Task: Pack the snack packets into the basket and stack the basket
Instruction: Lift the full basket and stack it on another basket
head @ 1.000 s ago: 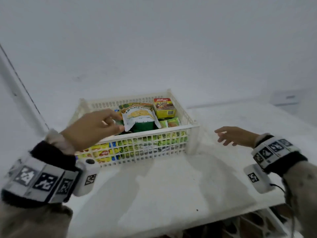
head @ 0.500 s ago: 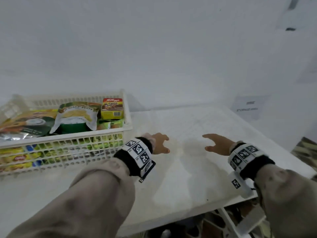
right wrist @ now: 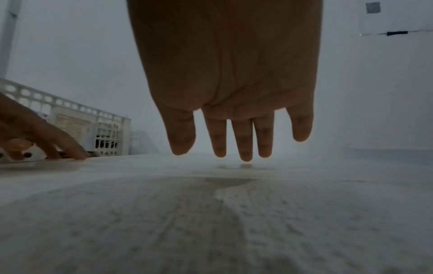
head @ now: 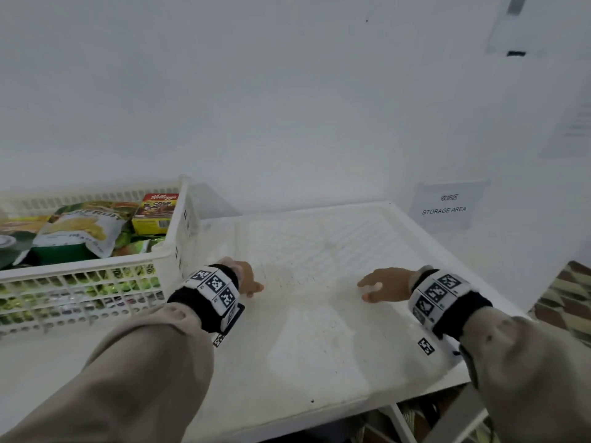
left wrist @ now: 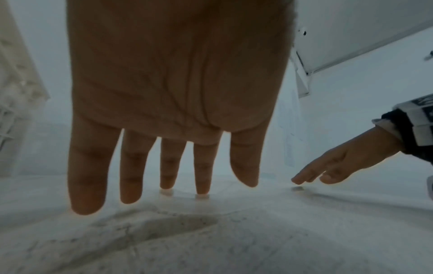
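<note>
Basket (head: 96, 273): white perforated plastic, rectangular, upright on the white tabletop (head: 307, 330) at its left side, partly cut off by the head view's left edge. Contents: snack packets lying flat and overlapping, among them a white-and-green jackfruit pouch (head: 76, 231), a red-and-yellow Kellogg's Coco box (head: 155, 212) in the far right corner, and green packets (head: 140, 246) beneath, visible through the front wall.

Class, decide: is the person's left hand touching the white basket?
Apart. The head view shows the left hand over bare table, right of the basket; the right wrist view shows its fingertips clear of the basket wall.
</note>
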The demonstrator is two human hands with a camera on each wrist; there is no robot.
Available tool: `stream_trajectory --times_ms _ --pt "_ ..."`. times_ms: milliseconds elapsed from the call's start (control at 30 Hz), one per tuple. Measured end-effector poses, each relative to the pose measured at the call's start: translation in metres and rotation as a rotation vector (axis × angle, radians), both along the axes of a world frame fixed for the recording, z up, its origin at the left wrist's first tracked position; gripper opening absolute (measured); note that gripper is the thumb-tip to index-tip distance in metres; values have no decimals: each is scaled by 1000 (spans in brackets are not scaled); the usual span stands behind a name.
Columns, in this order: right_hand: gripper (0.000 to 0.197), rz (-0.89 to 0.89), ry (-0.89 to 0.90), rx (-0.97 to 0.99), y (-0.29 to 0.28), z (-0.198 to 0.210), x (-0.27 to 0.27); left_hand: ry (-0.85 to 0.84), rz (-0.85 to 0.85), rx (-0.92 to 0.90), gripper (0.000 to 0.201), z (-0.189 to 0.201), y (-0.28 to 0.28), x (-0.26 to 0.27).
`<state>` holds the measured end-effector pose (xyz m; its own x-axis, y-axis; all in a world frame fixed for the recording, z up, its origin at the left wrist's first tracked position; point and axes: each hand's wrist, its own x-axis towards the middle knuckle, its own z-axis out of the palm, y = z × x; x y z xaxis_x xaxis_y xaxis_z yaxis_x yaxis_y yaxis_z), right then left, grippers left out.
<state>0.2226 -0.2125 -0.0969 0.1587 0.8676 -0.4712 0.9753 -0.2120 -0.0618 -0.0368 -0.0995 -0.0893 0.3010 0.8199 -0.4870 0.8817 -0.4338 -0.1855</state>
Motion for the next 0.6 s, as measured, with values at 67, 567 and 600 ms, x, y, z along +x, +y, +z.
stream_trajectory --times_ms 67,567,600 --pt "47 24 95 -33 -7 12 -1 14 34 12 52 5 0 0" --pt "61 -576 -112 125 -26 -4 99 -230 265 17 53 10 -11 -19" --pt "61 -591 -104 139 -27 -3 99 -283 285 20 52 14 -11 -21"
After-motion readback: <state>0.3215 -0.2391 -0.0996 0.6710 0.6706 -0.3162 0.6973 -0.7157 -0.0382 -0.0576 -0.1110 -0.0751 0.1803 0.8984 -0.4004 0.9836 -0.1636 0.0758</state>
